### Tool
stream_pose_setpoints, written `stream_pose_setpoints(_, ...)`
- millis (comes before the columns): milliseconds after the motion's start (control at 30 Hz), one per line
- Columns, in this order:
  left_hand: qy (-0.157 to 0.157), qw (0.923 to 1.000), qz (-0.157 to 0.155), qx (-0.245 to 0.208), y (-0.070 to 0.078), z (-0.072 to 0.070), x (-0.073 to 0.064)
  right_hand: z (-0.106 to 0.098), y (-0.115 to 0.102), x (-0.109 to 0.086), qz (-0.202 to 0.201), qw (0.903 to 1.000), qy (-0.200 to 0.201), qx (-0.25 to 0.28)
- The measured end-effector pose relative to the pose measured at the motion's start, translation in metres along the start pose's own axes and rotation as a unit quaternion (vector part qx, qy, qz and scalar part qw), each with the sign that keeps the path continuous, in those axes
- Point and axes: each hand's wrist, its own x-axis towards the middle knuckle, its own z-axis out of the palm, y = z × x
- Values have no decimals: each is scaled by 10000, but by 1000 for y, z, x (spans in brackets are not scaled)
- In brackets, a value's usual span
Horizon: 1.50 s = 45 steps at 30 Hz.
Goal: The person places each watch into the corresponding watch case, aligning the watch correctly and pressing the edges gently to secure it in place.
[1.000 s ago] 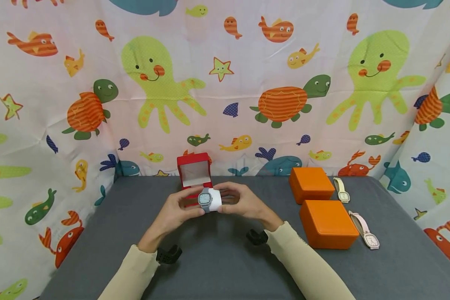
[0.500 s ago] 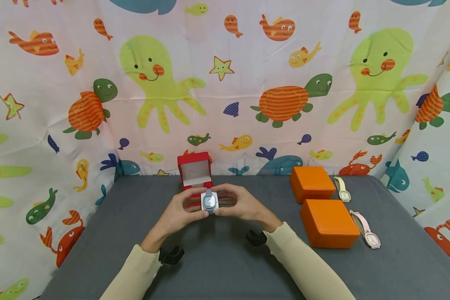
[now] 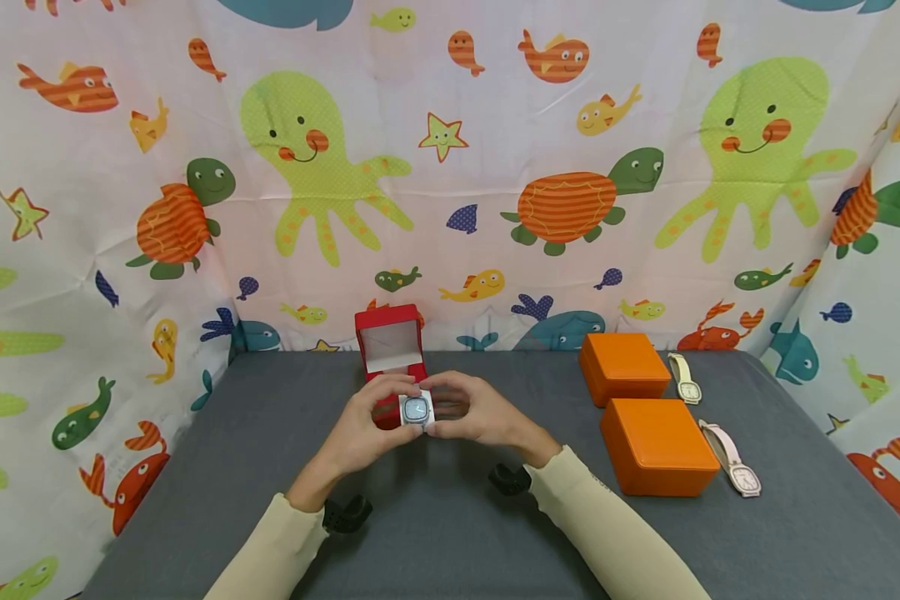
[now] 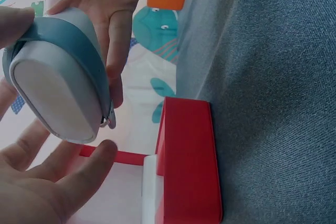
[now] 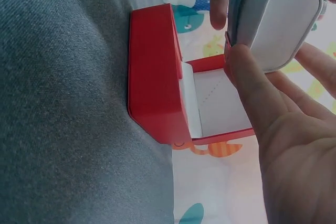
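A watch (image 3: 417,409) with a grey-blue strap is wrapped round a white watch cushion (image 4: 52,95). Both hands hold the pair up at the front of the red watch box. My left hand (image 3: 356,433) pinches one side between thumb and fingers; its other fingers spread below the cushion in the left wrist view. From the other side, my right hand (image 3: 487,412) grips it with thumb and fingertips. The watch face points towards me, and the strap's buckle (image 4: 109,119) shows at the back. Behind stands the red watch box (image 3: 387,315), lid raised, white lining visible; the hands partly hide its base.
Two orange boxes (image 3: 624,368) stand closed on the right side of the grey cloth-covered table (image 3: 450,533). Beside them lie a cream watch (image 3: 686,387) and a pale pink-strapped watch (image 3: 742,478). A curtain printed with sea animals (image 3: 450,200) hangs behind.
The watch on its cushion has turned from facing left to facing me, then tilted and shifted slightly down. Both hands keep their hold, with fingers slightly shifted. The boxes stay put.
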Motion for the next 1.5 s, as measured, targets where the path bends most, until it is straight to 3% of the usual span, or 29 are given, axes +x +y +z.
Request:
stream_pose_setpoints(167,17,9999,-137,-84,-2,1,0,2,2,0,20,9999,-2,-145)
stream_pose_setpoints(467,138,9997,-83,-210,-8,1,1,6,-1,0,-104,9995,44,-285)
stream_pose_setpoints(867,170,9986,-313,-389,-10,-2,1,11,-35,-5,-234,9985,48,-492)
stream_pose_setpoints(1167,197,9985,-301,-401,-10,-5,3,10,-30,-2,-356,9987,38,-359)
stream_pose_setpoints(1500,84,9980,-361,-509,-13,-7,6,5,-1,3,94,9983,158,-554)
